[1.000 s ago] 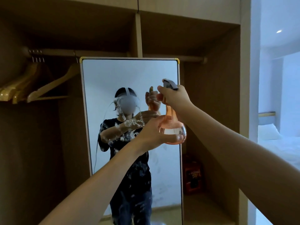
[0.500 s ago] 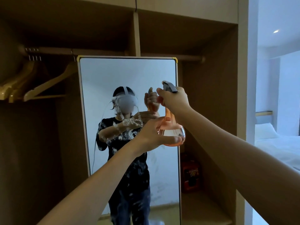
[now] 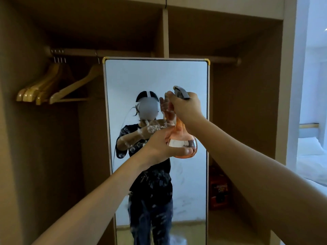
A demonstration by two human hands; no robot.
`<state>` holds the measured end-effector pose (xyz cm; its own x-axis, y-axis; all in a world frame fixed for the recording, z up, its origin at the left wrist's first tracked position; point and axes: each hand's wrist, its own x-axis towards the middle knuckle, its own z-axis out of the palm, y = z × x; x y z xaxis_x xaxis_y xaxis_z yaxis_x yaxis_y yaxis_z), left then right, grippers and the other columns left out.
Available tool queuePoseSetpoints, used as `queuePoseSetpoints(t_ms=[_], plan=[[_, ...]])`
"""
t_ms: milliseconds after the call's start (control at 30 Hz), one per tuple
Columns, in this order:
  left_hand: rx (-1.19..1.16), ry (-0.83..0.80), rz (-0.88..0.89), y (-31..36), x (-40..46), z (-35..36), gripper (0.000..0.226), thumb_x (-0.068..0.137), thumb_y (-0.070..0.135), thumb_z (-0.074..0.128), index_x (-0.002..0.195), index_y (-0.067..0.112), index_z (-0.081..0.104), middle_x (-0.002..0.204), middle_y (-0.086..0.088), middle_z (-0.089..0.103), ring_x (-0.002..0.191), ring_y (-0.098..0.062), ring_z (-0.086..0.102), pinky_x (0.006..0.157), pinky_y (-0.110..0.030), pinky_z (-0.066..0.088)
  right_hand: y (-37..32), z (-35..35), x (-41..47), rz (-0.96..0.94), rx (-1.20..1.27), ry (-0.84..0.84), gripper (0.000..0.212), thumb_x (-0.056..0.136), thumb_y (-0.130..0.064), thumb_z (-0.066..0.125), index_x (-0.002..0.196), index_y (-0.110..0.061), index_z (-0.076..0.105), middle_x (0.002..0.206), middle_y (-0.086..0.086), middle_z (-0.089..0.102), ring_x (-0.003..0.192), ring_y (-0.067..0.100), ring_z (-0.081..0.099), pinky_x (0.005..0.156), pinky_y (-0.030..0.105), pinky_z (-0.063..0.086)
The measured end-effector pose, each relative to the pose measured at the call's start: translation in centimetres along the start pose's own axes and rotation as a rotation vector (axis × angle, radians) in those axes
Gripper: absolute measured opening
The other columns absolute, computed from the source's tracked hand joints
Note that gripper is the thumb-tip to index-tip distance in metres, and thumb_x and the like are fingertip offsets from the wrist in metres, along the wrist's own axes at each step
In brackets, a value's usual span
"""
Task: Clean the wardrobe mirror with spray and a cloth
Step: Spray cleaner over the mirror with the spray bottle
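Bottle (image 3: 184, 145) gripped by 2 hands, overlapping mirror's (image 3: 155, 76) right edge

Your forearms are bare, with no sleeves showing. In the mirror you wear a black short-sleeved printed T-shirt (image 3: 152, 167), dark trousers (image 3: 150, 218) and a white head-mounted headset (image 3: 147, 107) with a trailing cable.

orange spray bottle (image 3: 183, 138), grey nozzle (image 3: 181, 92).
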<state>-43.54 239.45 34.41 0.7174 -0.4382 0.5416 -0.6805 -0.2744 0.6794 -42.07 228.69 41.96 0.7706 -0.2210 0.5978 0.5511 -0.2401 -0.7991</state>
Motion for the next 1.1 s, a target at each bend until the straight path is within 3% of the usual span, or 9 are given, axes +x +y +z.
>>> queuePoseSetpoints(t_ms=[100,200,300,400,467,567,800,967,1100], plan=[[0.017,0.007,-0.013,0.1,-0.6,-0.6,0.024,0.078,0.01,0.077,0.096,0.023,0.069,0.094,0.025,0.07,0.09,0.011,0.063,0.08,-0.004,0.047,-0.2,0.9,-0.2,0.001,0.034,0.031,0.032,0.09,-0.032,0.064,0.074,-0.004,0.062,0.079,0.017,0.068,0.066,0.026,0.059,0.067,0.04,0.056],[0.017,0.0,-0.015,0.0,-1.1,-1.0,0.031,0.079,0.003,0.075,0.087,0.03,0.062,0.081,0.031,0.068,0.08,0.015,0.062,0.07,-0.001,0.044,0.0,1.7,-0.1,0.005,0.053,0.045,0.038,0.088,-0.031,0.065,0.072,0.003,0.064,0.08,0.021,0.071,0.074,0.039,0.067,0.069,0.042,0.059],[0.017,0.003,-0.031,0.0,-1.6,-1.5,0.034,0.079,0.004,0.076,0.085,0.033,0.06,0.076,0.036,0.065,0.078,0.018,0.061,0.067,0.001,0.041,0.0,2.2,-0.3,0.02,0.058,0.009,0.036,0.089,-0.028,0.064,0.06,-0.009,0.055,0.073,0.017,0.067,0.062,0.026,0.057,0.057,0.032,0.048],[0.039,0.022,-0.04,0.0,-2.0,-2.0,0.038,0.078,0.01,0.078,0.085,0.04,0.057,0.073,0.044,0.06,0.077,0.026,0.055,0.065,0.005,0.038,-0.1,2.8,-0.4,0.021,0.051,-0.033,0.029,0.089,-0.03,0.064,0.072,-0.007,0.062,0.089,0.018,0.072,0.069,0.022,0.061,0.065,0.038,0.053],[0.044,0.046,-0.037,0.0,-2.4,-2.3,0.036,0.078,0.009,0.078,0.086,0.037,0.057,0.068,0.039,0.061,0.071,0.031,0.051,0.062,0.007,0.035,-0.2,3.3,-0.5,-0.001,0.059,-0.051,0.029,0.089,-0.029,0.063,0.07,-0.007,0.063,0.086,0.017,0.072,0.069,0.02,0.059,0.064,0.037,0.05],[0.049,0.086,-0.049,-0.2,-2.8,-2.9,0.038,0.076,0.013,0.08,0.104,0.028,0.06,0.085,0.027,0.062,0.072,0.028,0.053,0.062,0.005,0.037,-0.3,4.0,-0.7,-0.023,0.092,-0.085,0.034,0.09,-0.023,0.062,0.057,-0.016,0.055,0.067,0.005,0.066,0.063,0.017,0.056,0.062,0.031,0.045],[0.028,0.096,-0.123,-1.1,-3.5,-4.3,0.044,0.074,0.02,0.082,0.111,0.031,0.061,0.098,0.027,0.068,0.096,0.012,0.061,0.079,-0.009,0.047,-0.6,5.7,-1.2,0.005,0.127,-0.113,0.028,0.09,-0.022,0.061,0.09,0.007,0.063,0.068,0.005,0.06,0.043,0.005,0.05,0.041,0.014,0.039],[0.055,0.105,-0.137,-1.4,-4.3,-5.2,0.037,0.075,0.017,0.081,0.099,0.038,0.061,0.101,0.022,0.067,0.092,0.012,0.061,0.074,-0.005,0.046,-0.8,7.4,-1.5,0.014,0.084,-0.085,0.029,0.087,-0.028,0.065,0.07,-0.006,0.056,0.066,0.011,0.053,0.059,0.022,0.05,0.059,0.039,0.05],[0.034,0.11,-0.146,-1.4,-4.4,-5.7,0.045,0.075,0.011,0.081,0.113,0.022,0.059,0.101,0.013,0.068,0.085,0.012,0.063,0.068,-0.002,0.045,-0.9,8.0,-1.7,0.006,0.121,-0.071,0.03,0.088,-0.025,0.067,0.069,-0.006,0.053,0.059,0.006,0.046,0.057,0.021,0.045,0.054,0.029,0.041]])
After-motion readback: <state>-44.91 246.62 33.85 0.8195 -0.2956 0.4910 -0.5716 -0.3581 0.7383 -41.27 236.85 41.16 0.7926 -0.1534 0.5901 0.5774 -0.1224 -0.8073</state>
